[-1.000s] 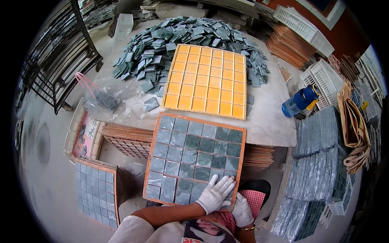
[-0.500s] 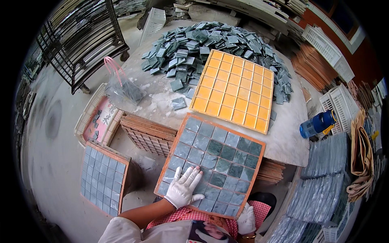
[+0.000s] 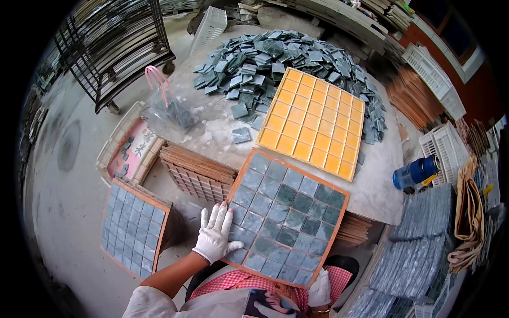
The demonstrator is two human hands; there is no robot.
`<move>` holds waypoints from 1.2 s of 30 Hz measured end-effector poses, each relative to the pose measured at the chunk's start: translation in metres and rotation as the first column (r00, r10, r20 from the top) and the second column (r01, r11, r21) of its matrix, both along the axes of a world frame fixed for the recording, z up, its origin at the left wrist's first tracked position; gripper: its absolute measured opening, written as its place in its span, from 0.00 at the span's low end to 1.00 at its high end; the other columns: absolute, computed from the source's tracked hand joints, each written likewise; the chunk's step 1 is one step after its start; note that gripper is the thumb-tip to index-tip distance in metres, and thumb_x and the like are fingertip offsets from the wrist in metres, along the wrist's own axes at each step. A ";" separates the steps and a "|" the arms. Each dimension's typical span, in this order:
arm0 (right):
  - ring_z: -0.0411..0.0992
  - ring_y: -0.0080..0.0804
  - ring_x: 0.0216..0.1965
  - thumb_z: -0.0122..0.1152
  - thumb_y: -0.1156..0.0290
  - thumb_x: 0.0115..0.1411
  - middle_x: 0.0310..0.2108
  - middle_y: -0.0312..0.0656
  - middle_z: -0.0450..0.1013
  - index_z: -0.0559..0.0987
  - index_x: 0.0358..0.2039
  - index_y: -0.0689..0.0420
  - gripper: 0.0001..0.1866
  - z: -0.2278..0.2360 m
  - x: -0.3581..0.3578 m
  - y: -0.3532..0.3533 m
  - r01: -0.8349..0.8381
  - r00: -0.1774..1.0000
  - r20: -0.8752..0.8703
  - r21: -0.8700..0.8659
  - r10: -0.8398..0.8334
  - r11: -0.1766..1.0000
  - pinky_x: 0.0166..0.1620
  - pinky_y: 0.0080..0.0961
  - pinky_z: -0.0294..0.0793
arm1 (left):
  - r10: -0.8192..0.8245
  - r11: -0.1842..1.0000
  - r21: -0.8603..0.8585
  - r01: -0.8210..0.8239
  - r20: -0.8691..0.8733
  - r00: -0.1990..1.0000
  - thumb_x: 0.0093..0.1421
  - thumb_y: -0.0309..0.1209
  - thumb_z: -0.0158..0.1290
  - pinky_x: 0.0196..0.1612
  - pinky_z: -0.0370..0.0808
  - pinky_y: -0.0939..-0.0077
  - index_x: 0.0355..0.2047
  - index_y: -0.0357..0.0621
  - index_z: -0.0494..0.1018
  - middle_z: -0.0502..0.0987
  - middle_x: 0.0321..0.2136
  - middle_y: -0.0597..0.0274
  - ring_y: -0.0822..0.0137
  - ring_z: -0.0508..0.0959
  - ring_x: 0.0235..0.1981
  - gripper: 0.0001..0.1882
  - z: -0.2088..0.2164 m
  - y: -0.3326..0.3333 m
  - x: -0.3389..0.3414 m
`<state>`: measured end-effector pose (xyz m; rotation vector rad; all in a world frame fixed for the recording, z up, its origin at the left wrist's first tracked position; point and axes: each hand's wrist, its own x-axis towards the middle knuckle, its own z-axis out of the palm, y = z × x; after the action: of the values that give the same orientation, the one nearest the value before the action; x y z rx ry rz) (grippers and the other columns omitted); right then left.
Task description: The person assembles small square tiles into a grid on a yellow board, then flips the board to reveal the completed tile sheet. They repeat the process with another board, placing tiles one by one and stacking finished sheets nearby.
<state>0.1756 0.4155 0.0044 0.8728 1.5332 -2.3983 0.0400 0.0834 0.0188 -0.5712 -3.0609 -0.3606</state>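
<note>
An orange-framed tray (image 3: 239, 177) filled with grey-green square tiles lies tilted in front of me. My left hand (image 3: 214, 234), in a white glove, lies flat with fingers spread on the tray's near left edge. My right hand (image 3: 319, 290), also gloved, is at the tray's near right corner, mostly hidden below it; whether it grips the frame is unclear. An empty yellow grid tray (image 3: 313, 122) rests on the table beyond. A big heap of loose grey-green tiles (image 3: 281, 58) lies behind it.
A second filled tray (image 3: 135, 227) leans at the lower left. Stacked empty wooden trays (image 3: 196, 172) sit under the table edge. A blue bottle (image 3: 416, 172), white crates (image 3: 442, 146) and stacks of tile sheets (image 3: 424, 249) stand right. A metal rack (image 3: 111, 47) stands far left.
My left hand slid leftward across the filled tray, from its near right part to its near left edge. The view turned, so the tray now sits more to the right.
</note>
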 end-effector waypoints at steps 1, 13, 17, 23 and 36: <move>0.61 0.39 0.57 0.31 0.49 0.68 0.57 0.46 0.61 0.58 0.60 0.63 0.32 -0.001 0.001 0.001 0.023 0.999 0.043 0.010 -0.024 1.000 0.59 0.35 0.59 | 0.017 1.000 0.008 -0.017 -0.014 1.000 0.50 0.64 0.46 0.62 0.45 0.41 0.60 0.31 0.54 0.54 0.61 0.36 0.40 0.52 0.63 0.51 -0.001 0.004 0.000; 0.70 0.28 0.43 0.35 0.59 0.68 0.47 0.41 0.69 0.65 0.56 0.62 0.23 0.001 0.000 -0.008 0.187 0.981 0.045 0.000 -0.186 0.982 0.41 0.23 0.72 | -0.164 0.982 0.075 0.171 -0.096 0.982 0.53 0.65 0.40 0.64 0.45 0.49 0.60 0.36 0.57 0.57 0.62 0.46 0.50 0.55 0.64 0.48 0.006 0.066 -0.064; 0.70 0.27 0.41 0.38 0.59 0.68 0.43 0.40 0.71 0.69 0.50 0.61 0.20 -0.026 0.007 0.003 0.176 0.978 0.099 0.092 -0.185 0.980 0.42 0.24 0.72 | -0.161 0.980 0.105 0.168 -0.076 0.984 0.49 0.66 0.44 0.64 0.48 0.51 0.59 0.32 0.57 0.57 0.61 0.43 0.48 0.55 0.64 0.51 0.007 0.086 -0.046; 0.69 0.22 0.33 0.42 0.61 0.67 0.34 0.35 0.70 0.71 0.41 0.60 0.16 0.012 -0.006 -0.009 0.096 0.980 0.152 0.190 -0.126 0.977 0.36 0.21 0.70 | -0.134 0.984 0.104 0.144 -0.101 0.986 0.51 0.63 0.45 0.64 0.47 0.49 0.60 0.32 0.55 0.56 0.61 0.42 0.47 0.55 0.63 0.49 0.007 0.115 -0.069; 0.69 0.20 0.27 0.46 0.62 0.66 0.31 0.32 0.69 0.72 0.40 0.57 0.12 0.004 -0.012 -0.008 0.081 0.979 0.162 0.247 -0.124 0.966 0.26 0.18 0.70 | -0.239 0.961 0.106 0.255 -0.143 0.960 0.53 0.65 0.42 0.65 0.43 0.52 0.62 0.33 0.52 0.54 0.62 0.42 0.47 0.52 0.65 0.50 0.007 0.125 -0.094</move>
<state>0.1634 0.4075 0.0087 1.2066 1.7701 -2.1607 -0.0541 0.2086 0.0261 -0.9350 -2.8241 -0.4914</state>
